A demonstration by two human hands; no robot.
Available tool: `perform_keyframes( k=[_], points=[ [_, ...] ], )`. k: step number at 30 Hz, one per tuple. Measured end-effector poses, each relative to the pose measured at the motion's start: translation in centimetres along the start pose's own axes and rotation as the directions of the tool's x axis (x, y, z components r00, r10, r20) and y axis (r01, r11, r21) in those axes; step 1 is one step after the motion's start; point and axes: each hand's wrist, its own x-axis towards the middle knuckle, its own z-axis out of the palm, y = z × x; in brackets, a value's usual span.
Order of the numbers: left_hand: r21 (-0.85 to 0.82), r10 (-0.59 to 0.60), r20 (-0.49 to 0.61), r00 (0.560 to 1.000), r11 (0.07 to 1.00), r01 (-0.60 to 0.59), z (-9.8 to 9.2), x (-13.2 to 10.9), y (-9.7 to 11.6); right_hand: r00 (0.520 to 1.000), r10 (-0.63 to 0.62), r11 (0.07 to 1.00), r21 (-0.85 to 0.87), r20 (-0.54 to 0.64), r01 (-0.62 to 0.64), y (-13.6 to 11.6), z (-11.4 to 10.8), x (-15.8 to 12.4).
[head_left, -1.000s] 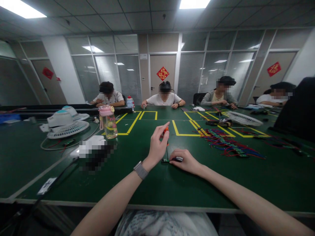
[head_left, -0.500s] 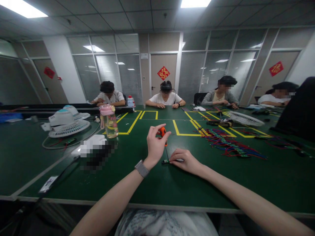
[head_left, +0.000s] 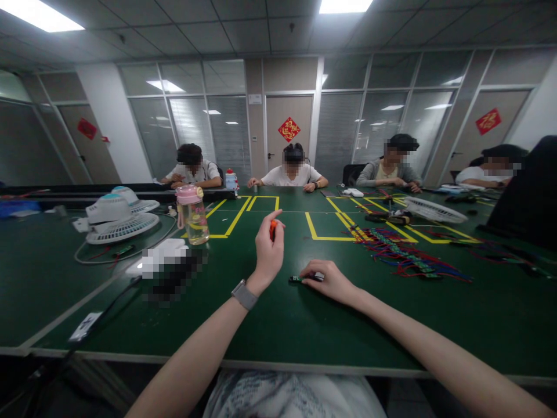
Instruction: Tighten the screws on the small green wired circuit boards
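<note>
My left hand (head_left: 267, 251) is raised above the green table (head_left: 270, 325), fingers closed round a small screwdriver with an orange handle (head_left: 272, 229). It has lifted off the work and sits left of the small part. My right hand (head_left: 329, 280) lies on the table with its fingertips pressing a small dark and green part (head_left: 300, 279) flat. A grey watch is on my left wrist.
A pink-lidded water bottle (head_left: 192, 214) and white fan parts (head_left: 118, 219) stand at the left. A heap of red and blue wired boards (head_left: 402, 251) lies to the right. A blurred dark object (head_left: 172, 273) lies near left. Several people sit along the far side.
My left hand has lifted the screwdriver up and to the left, away from the small part. My right hand has stayed on the part.
</note>
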Motion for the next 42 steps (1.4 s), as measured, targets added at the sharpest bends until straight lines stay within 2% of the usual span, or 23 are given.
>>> perform_keyframes(
  k=[2,3,5,8,10,11,15,21,23,29,35,42],
  points=[
    [0.116,0.004,0.221,0.975,0.993,-0.03,-0.2,0.0,0.0,1.0,0.028,1.0,-0.009,0.01,-0.028,0.4,-0.4,0.1],
    [0.179,-0.003,0.35,0.937,0.982,-0.064,-0.2,-0.1,-0.2,0.999,0.031,0.999,-0.012,0.014,-0.031,0.6,-0.6,0.2],
    [0.316,-0.079,0.551,0.831,0.941,-0.12,0.0,-0.5,-1.0,0.999,0.032,0.999,-0.013,0.015,-0.032,0.9,-0.9,0.3],
    [0.43,-0.206,0.748,0.63,0.874,-0.226,0.4,-1.2,-2.4,0.999,0.034,0.999,-0.007,0.028,-0.034,1.2,-1.1,0.4],
    [0.452,-0.256,0.798,0.546,0.854,-0.26,0.5,-1.6,-3.1,0.999,0.045,0.999,0.007,0.03,-0.046,1.2,-1.0,0.5],
    [0.453,-0.265,0.808,0.526,0.85,-0.269,0.6,-1.7,-3.3,0.998,0.054,0.998,0.018,0.025,-0.054,1.1,-1.0,0.5],
    [0.454,-0.261,0.818,0.513,0.84,-0.296,0.6,-1.8,-3.3,0.999,0.048,0.998,0.039,0.009,-0.048,0.7,-1.0,0.6],
    [0.454,-0.248,0.825,0.508,0.825,-0.335,0.6,-1.7,-2.8,0.994,-0.105,0.994,-0.038,0.003,0.105,0.4,-1.0,0.4],
    [0.447,-0.24,0.831,0.502,0.826,-0.344,0.6,-1.8,-2.7,0.997,-0.082,0.997,0.001,-0.005,0.082,0.5,-0.9,0.4],
    [0.444,-0.223,0.834,0.504,0.814,-0.374,0.5,-1.9,-2.5,0.993,0.116,0.983,0.147,-0.003,-0.114,0.9,-0.8,0.5],
    [0.459,-0.238,0.819,0.522,0.817,-0.349,0.6,-2.0,-2.6,0.995,0.094,0.994,0.059,0.015,-0.095,0.6,-0.9,0.4],
    [0.46,-0.25,0.818,0.517,0.824,-0.33,0.6,-2.0,-2.6,0.999,0.023,0.997,0.069,-0.034,-0.021,0.5,-0.7,0.2]
  ],
)
